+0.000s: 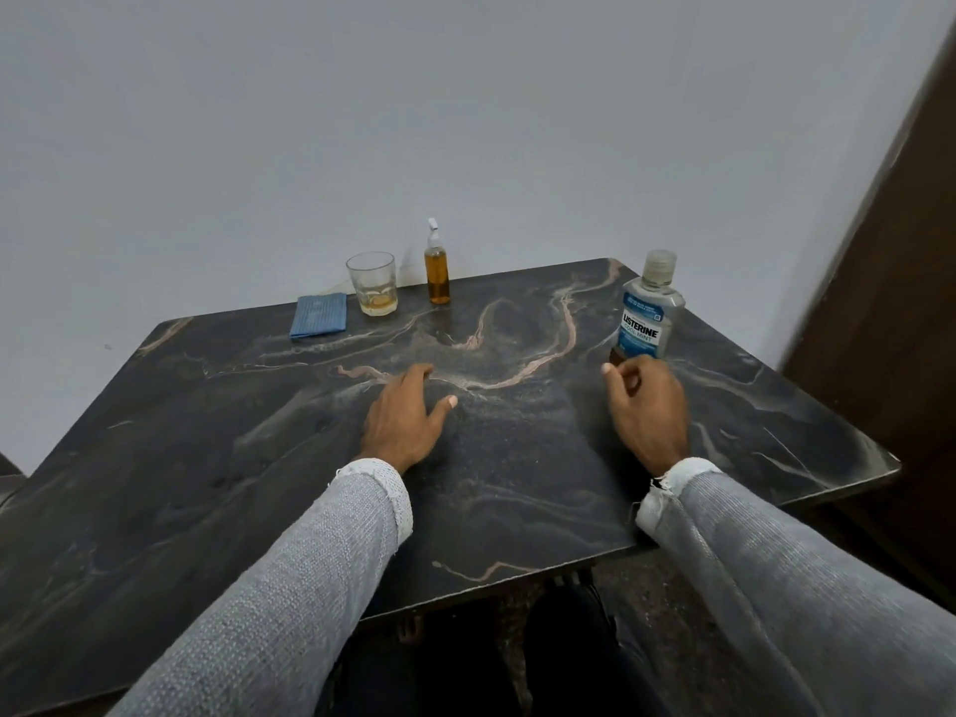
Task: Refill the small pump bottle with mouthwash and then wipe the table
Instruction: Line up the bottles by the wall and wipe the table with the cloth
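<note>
A person's left hand (401, 416) lies spread on the dark tabletop (517, 458) while the right hand (646, 401), loosely curled and empty, nears the capped mouthwash bottle (646, 318) at the right edge, likely smooth, rigid plastic best gripped around its waist; the slim, tippable pump bottle (437, 274) stands at the back.

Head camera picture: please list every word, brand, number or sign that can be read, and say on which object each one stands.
"LISTERINE": large dark letters on the label of the mouthwash bottle.
"COOL MINT": smaller line under the brand on the same label, faint but readable.
Fine print at the top and bottom of that label: too small and blurred to read.
Small pump bottle, glass, blue cloth, table: no text visible.
</note>
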